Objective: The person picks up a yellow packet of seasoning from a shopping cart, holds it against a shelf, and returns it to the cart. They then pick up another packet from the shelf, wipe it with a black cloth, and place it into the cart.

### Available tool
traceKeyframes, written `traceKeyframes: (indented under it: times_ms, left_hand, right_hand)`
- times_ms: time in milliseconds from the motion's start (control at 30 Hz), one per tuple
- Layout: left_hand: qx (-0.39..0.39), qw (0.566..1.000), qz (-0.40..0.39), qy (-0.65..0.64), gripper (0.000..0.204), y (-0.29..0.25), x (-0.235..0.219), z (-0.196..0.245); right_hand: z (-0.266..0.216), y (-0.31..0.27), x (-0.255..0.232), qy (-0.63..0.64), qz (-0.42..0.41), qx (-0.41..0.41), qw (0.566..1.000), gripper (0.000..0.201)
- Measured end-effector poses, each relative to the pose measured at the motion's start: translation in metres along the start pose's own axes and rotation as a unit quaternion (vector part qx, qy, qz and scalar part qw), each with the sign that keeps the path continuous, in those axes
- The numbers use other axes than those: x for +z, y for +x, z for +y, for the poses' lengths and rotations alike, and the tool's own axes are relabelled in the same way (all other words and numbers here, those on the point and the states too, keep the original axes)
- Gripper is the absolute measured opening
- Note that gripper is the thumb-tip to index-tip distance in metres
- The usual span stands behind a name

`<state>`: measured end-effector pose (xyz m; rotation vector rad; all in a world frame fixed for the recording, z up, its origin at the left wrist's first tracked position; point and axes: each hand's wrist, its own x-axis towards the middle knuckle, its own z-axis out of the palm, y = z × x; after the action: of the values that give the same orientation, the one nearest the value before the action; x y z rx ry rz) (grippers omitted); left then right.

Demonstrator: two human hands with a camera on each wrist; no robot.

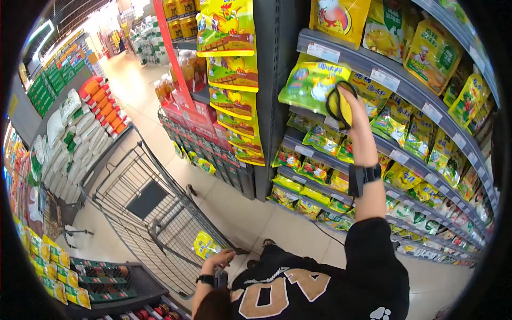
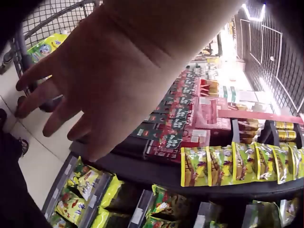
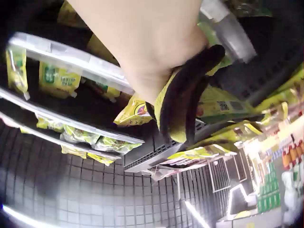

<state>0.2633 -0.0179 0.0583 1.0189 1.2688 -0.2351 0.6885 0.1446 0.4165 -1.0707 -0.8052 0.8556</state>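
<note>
My right hand (image 1: pixel 349 101) reaches out to the shelf and holds a green-and-yellow seasoning packet (image 1: pixel 312 80), tilted out in front of the rack. A yellow, black-edged band of cloth (image 3: pixel 175 102) curves across that hand's fingers and hides the fingertips. Past the cloth, the right wrist view shows a printed packet side (image 3: pixel 221 108). Down by the cart's handle end, my left hand (image 2: pixel 95 80) has its fingers spread and grasps nothing. Another yellow-green packet (image 1: pixel 205 245) is at the shopping cart (image 1: pixel 146 213), just beyond the left fingers.
Shelves (image 1: pixel 384 80) full of seasoning packets curve along the right. Yellow packets hang in a strip (image 1: pixel 232 74) beside the dark shelf post (image 1: pixel 272 106). Red boxes (image 1: pixel 200 128) stand behind it. White sacks (image 1: pixel 69 154) are stacked beyond the cart, and a low display (image 1: pixel 114 288) stands at lower left.
</note>
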Motion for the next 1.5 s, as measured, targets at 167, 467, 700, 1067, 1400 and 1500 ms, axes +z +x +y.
traceKeyframes:
  times_ms: [167, 467, 700, 1067, 1400, 1500]
  left_hand:
    - [0.177, 0.938, 0.228, 0.194, 0.053, 0.061, -0.028, -0.02]
    - [-0.073, 0.952, 0.287, 0.083, 0.066, 0.081, -0.043, -0.073]
    - [-0.071, 0.945, 0.319, 0.026, 0.063, 0.08, -0.04, -0.062]
    - [0.32, 0.8, 0.12, -0.494, 0.045, -0.038, -0.024, 0.136]
    - [0.344, 0.735, 0.187, -0.554, 0.037, -0.056, -0.016, 0.184]
    - [0.353, 0.76, 0.223, -0.499, 0.033, -0.053, -0.011, 0.194]
  right_hand:
    - [0.083, -0.057, -0.04, 0.053, -0.053, 0.05, 0.996, 0.039]
    - [0.19, -0.133, -0.062, -0.049, -0.163, 0.3, 0.939, 0.042]
    - [0.246, -0.113, -0.057, -0.065, -0.301, 0.348, 0.885, 0.046]
    - [0.22, -0.111, 0.025, 0.154, -0.273, 0.415, 0.854, 0.042]
    - [0.217, -0.08, 0.015, 0.14, -0.272, 0.244, 0.92, 0.024]
    - [0.197, -0.086, 0.023, 0.035, -0.279, 0.096, 0.955, 0.047]
